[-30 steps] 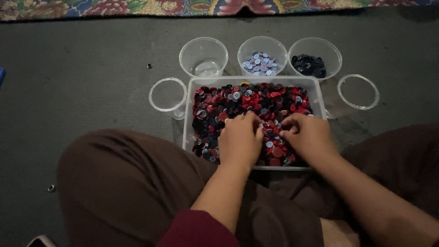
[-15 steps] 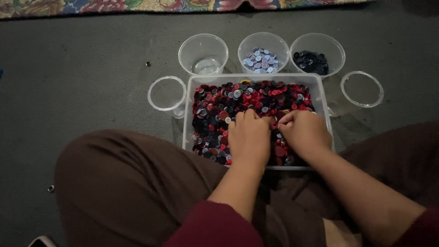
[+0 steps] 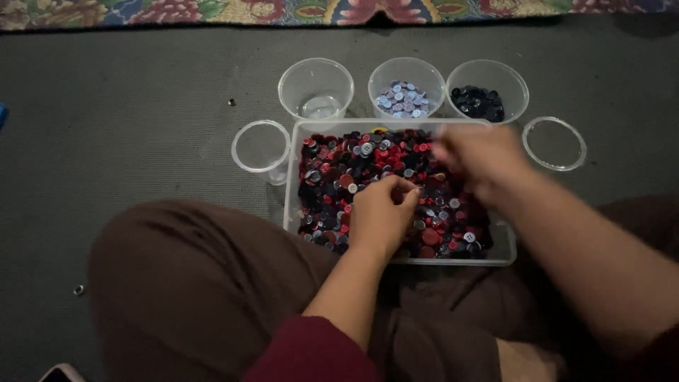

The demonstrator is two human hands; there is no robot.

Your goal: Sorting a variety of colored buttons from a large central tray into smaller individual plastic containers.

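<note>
A clear rectangular tray (image 3: 291,205) on the floor in front of me is full of red, dark and light blue buttons (image 3: 332,177). My left hand (image 3: 382,212) rests in the middle of the pile, thumb and fingertips pinched together on a button. My right hand (image 3: 481,159) is lifted over the tray's far right part and is blurred by motion; whether it holds anything does not show. Behind the tray stand three clear cups: an empty cup (image 3: 316,88), a cup of light blue buttons (image 3: 405,99) and a cup of dark buttons (image 3: 484,102).
An empty clear cup (image 3: 260,146) stands left of the tray and another clear round container (image 3: 554,143) to its right. My knee in brown trousers (image 3: 184,283) is at the tray's near left. A patterned rug (image 3: 339,10) edges the grey floor at the back.
My right hand has lifted out of the pile and moved up toward the tray's far right. My left hand has stayed in the pile, its fingertips now pinched together.
</note>
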